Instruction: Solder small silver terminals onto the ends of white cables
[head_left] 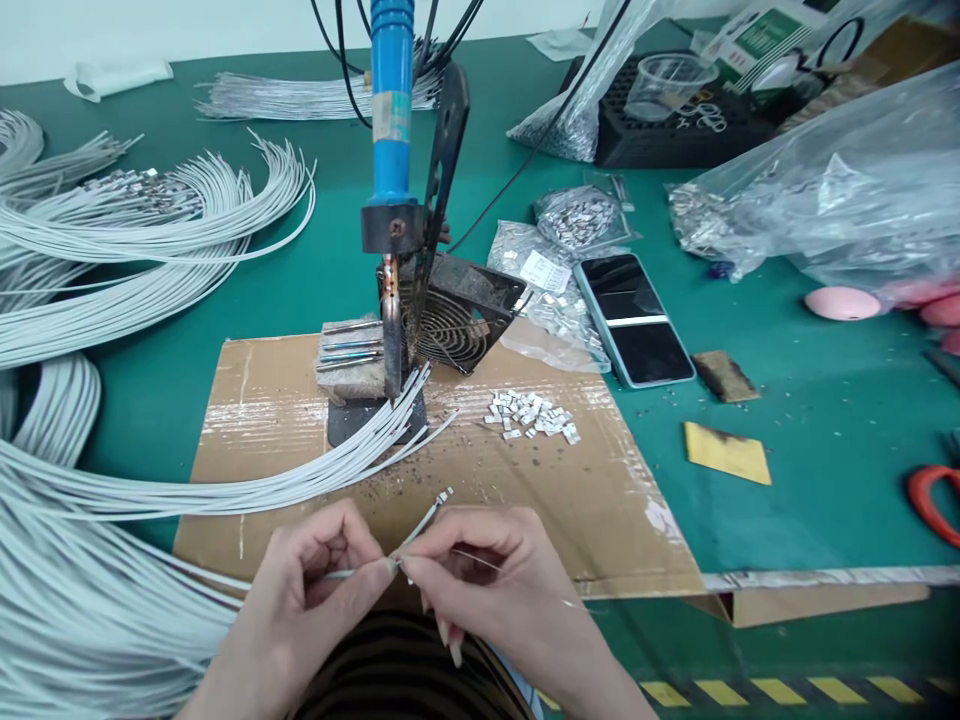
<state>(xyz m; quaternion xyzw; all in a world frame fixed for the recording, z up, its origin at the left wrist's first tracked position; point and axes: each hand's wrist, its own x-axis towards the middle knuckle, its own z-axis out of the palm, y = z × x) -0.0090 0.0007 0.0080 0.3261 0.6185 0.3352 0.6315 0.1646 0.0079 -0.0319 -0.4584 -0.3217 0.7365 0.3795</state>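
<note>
Low in the middle, my left hand point(322, 580) pinches a white cable point(422, 523) between thumb and forefinger. The cable's end slants up to the right and carries a small metal connector point(445, 495). My right hand point(499, 570) is closed too, its thumb and forefinger meeting the left fingertips at the cable. A thin, shiny solder wire point(478, 559) runs through the right hand and past the wrist. Just beyond, a blue-handled soldering iron point(392, 150) is fixed upright, tip down, with a bunch of white cables point(300, 492) lying by its tip.
Cardboard point(600, 520) covers the green table point(817, 400) under the work. Small metal connectors point(531, 414) lie in a pile behind my right hand. A black fan point(457, 320), phone point(637, 320), yellow sponge point(726, 453) and red-handled scissors point(930, 500) stand farther off. Cable bundles point(97, 600) fill the left.
</note>
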